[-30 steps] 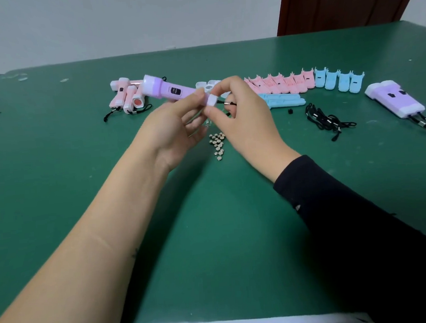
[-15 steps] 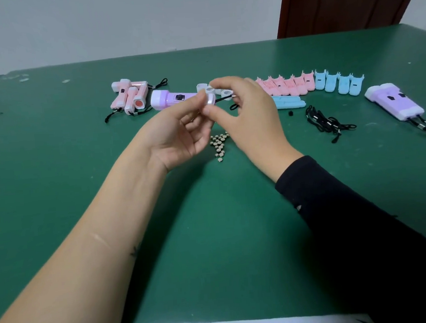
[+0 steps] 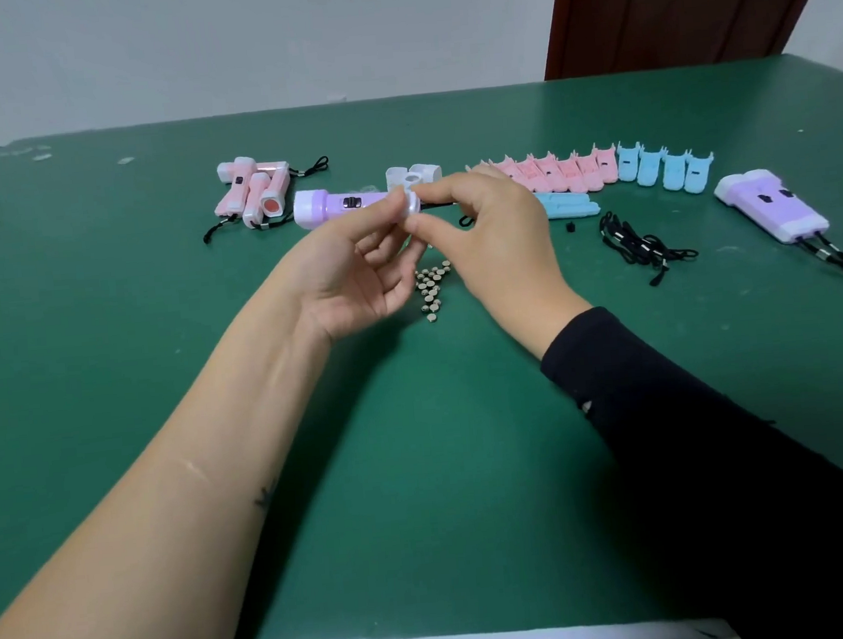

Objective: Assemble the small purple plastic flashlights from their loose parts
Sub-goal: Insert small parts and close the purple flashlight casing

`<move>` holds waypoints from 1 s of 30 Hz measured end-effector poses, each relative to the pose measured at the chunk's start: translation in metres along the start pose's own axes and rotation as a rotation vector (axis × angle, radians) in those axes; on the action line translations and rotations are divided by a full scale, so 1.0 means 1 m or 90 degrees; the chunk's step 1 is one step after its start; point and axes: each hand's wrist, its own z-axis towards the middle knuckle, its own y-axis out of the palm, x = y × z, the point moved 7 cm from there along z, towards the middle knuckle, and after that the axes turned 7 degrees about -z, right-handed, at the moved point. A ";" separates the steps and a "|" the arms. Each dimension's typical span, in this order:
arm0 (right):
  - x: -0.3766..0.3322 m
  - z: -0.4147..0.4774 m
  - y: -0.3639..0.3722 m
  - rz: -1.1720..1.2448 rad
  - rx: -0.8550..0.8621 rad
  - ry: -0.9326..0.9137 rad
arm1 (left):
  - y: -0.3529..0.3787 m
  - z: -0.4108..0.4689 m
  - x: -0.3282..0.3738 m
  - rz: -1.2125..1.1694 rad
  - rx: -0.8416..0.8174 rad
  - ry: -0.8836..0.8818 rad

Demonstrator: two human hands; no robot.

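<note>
Glossy purple plastic flashlight (image 3: 335, 206), matt green table (image 3: 421, 470), shiny metal button cells (image 3: 432, 288), varnished wooden door (image 3: 677, 1)

A plain assembly workroom: green worktable (image 3: 108, 344) with sorted plastic parts (image 3: 569, 171), brown door (image 3: 677, 1).

Soft, even light fills the scene, leaving the green worktop (image 3: 111, 374) matte and evenly lit. A broad, diffuse shadow lies on the worktop beside the left forearm (image 3: 164, 531), fainter under the right sleeve (image 3: 722, 447). The wide lens bows the worktop's far edge, and small parts toward that edge look slightly soft
</note>
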 end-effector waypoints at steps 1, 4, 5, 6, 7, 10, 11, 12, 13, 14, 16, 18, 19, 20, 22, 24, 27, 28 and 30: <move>0.002 0.000 0.000 -0.002 0.004 0.011 | 0.001 0.000 -0.001 0.002 0.003 0.001; 0.004 0.000 -0.001 -0.001 0.022 0.030 | 0.003 0.000 0.000 0.020 0.015 0.030; 0.004 0.000 0.000 0.008 0.018 0.033 | 0.002 0.001 0.003 0.031 0.026 0.052; 0.004 -0.001 0.002 0.025 0.004 0.037 | 0.001 0.001 0.005 0.045 0.038 0.074; 0.005 -0.002 0.005 0.049 -0.016 0.047 | 0.000 0.001 0.007 0.064 0.049 0.094; 0.012 -0.002 0.009 0.105 -0.055 0.108 | -0.004 -0.001 0.012 0.126 0.068 0.120; 0.015 0.000 0.009 0.114 -0.060 0.131 | -0.005 -0.002 0.014 0.154 0.071 0.128; 0.018 0.002 0.009 0.133 -0.073 0.152 | -0.007 -0.002 0.017 0.190 0.077 0.140; 0.020 0.003 0.010 0.165 -0.093 0.174 | -0.008 -0.004 0.020 0.228 0.087 0.155; 0.022 0.003 0.012 0.205 -0.120 0.197 | -0.010 -0.005 0.024 0.266 0.099 0.173; 0.025 0.000 0.018 0.258 -0.172 0.236 | -0.012 -0.008 0.031 0.341 0.118 0.212; 0.027 -0.005 0.023 0.287 -0.208 0.271 | -0.010 -0.009 0.034 0.392 0.122 0.241; 0.029 -0.008 0.025 0.322 -0.219 0.296 | -0.008 -0.009 0.035 0.401 0.121 0.251; 0.030 -0.010 0.029 0.367 -0.225 0.323 | -0.006 -0.009 0.034 0.398 0.116 0.257; 0.030 -0.013 0.033 0.439 -0.214 0.352 | -0.003 -0.009 0.031 0.369 0.099 0.257; 0.029 -0.014 0.034 0.461 -0.182 0.348 | -0.002 -0.009 0.028 0.343 0.089 0.253; 0.028 -0.014 0.035 0.486 -0.135 0.341 | 0.001 -0.008 0.027 0.334 0.071 0.255; 0.028 -0.014 0.036 0.495 -0.121 0.341 | 0.002 -0.008 0.026 0.332 0.064 0.253; 0.027 -0.015 0.037 0.492 -0.111 0.337 | 0.000 -0.007 0.026 0.329 0.058 0.250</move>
